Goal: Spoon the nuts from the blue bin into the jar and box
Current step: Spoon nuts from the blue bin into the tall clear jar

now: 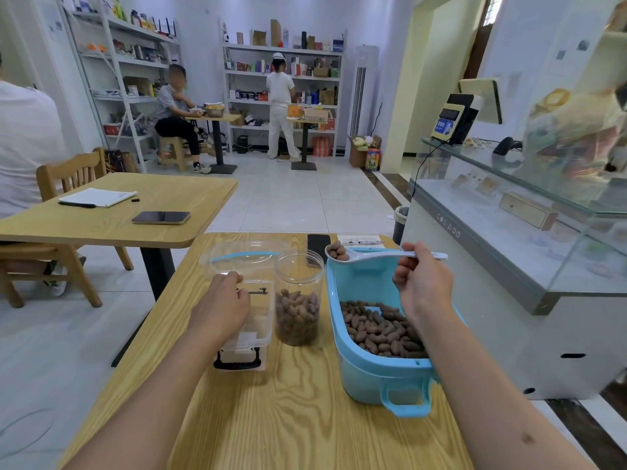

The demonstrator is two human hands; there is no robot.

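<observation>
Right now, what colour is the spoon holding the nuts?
White; the spoon shows best in the head view.

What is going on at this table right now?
A person is moving nuts out of a blue bin. The right hand holds a white spoon loaded with nuts above the bin, near the open jar, which is partly filled. The left hand rests on the clear box.

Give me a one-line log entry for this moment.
right hand: holds loaded spoon above blue bin | left hand: on clear box | jar: partly filled
</observation>
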